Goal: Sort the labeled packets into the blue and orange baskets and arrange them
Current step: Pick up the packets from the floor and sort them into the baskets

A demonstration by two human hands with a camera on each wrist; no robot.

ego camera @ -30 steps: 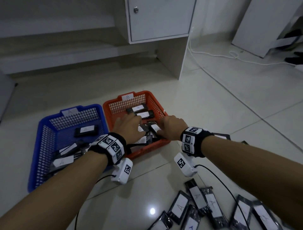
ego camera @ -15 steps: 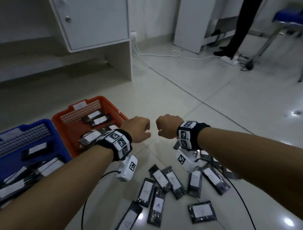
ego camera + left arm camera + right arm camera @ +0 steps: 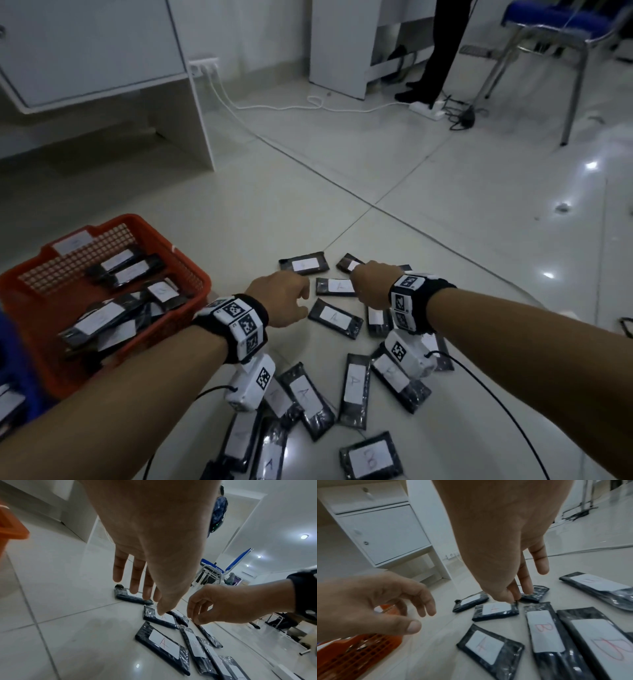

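Observation:
Several black packets with white A or B labels lie scattered on the floor tiles. My right hand point(image 3: 358, 287) point(image 3: 513, 597) pinches the near corner of an A packet point(image 3: 337, 286) point(image 3: 496, 609) that still lies flat on the floor. My left hand point(image 3: 301, 298) point(image 3: 149, 601) hovers just left of it with its fingers relaxed and holds nothing. Another A packet point(image 3: 334, 317) point(image 3: 488, 646) lies just nearer to me. The orange basket point(image 3: 178, 253) point(image 3: 359, 655) at the left holds several packets. Only a sliver of the blue basket point(image 3: 13, 359) shows at the left edge.
A white cabinet point(image 3: 102, 51) stands behind the baskets. Farther back are a power strip with cables point(image 3: 428, 109), a person's legs point(image 3: 442, 51) and a blue chair point(image 3: 548, 20). More packets point(image 3: 370, 457) lie under my forearms, crossed by the wrist camera cables.
Both hands left the orange basket and moved right to the packets on the floor. The view swung right with them. My right hand came down onto an A packet's corner.

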